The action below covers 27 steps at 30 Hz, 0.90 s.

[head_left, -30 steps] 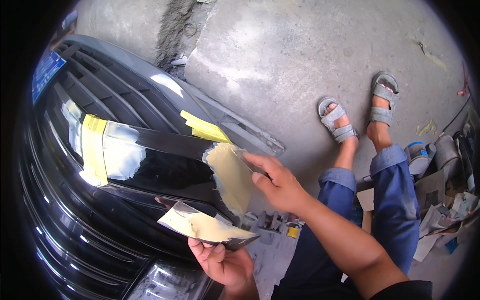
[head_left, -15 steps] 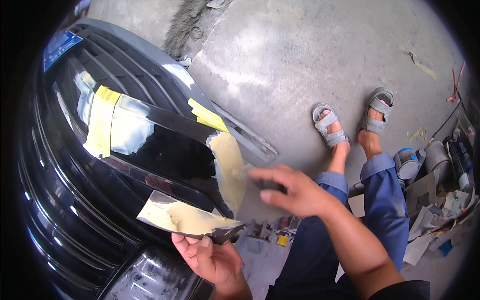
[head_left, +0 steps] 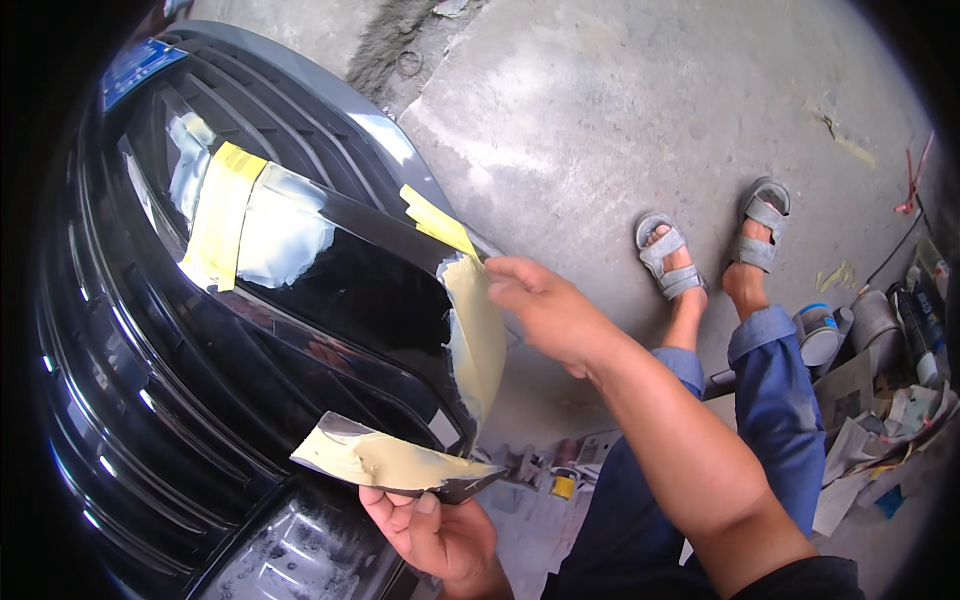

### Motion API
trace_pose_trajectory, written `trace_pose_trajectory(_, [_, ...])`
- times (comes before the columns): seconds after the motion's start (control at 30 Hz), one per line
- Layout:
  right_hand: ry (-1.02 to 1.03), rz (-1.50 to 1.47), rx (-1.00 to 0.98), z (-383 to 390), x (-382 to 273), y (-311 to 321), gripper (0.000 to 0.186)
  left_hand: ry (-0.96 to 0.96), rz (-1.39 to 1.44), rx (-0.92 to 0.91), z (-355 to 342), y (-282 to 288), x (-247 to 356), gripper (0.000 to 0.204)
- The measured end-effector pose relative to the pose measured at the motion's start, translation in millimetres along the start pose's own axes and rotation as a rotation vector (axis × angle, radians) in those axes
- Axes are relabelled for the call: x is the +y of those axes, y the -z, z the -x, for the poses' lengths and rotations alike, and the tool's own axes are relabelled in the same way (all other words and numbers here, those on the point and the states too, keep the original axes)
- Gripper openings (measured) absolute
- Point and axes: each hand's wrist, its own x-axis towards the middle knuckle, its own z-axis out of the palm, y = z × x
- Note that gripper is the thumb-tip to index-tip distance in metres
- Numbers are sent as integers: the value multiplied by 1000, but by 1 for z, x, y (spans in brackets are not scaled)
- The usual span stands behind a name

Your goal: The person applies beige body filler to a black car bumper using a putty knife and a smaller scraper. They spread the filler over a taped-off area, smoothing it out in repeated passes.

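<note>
One dark flat board (head_left: 472, 489) carries a thick smear of cream putty (head_left: 385, 458) and sits in the left hand (head_left: 447, 537), just beside the black bumper (head_left: 360, 290) of a car. The left fingers (head_left: 385, 504) are folded under the board and the thumb (head_left: 428, 522) presses near its lower edge, so the grip is narrow and firm, with the putty facing up.

Along the bumper's end runs a putty patch (head_left: 480, 335) of the same cream colour. The right hand (head_left: 553, 315) is at the upper part of this patch, its fingers bunched close together and the tips at the patch's outer edge; whether they pinch something thin, I cannot tell.

Half a second ago the right hand was lower, near the middle of the patch, with forefinger and thumb spread apart; now it is higher and the gap has narrowed. The left hand has kept its hold on the board.

Just above the patch, a loose yellow strip (head_left: 437, 221) sticks out. Farther left, a yellow tape band (head_left: 225, 218) crosses the bumper next to a white patch (head_left: 283, 230). Beyond lie the concrete floor (head_left: 620, 120), the person's grey sandals (head_left: 668, 260) and blue trousers (head_left: 780, 400), and a tin (head_left: 818, 335) near one leg.
</note>
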Motion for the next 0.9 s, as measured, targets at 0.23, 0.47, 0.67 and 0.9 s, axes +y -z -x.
trace_pose_trajectory(0.23, [245,132,40,-17,19,-13,42,-19,-21,64,-2,-4,3,72])
trace_pose_trajectory(0.47, [401,423,73,10,13,-31,41,-17,-32,38,-5,-4,4,71])
trace_pose_trajectory(0.67, [586,381,12,43,27,-12,49,57,21,46,-13,-15,8,69])
trace_pose_trajectory(0.9, [618,326,-465,72,30,37,45,127,28,64,-21,-25,7,67])
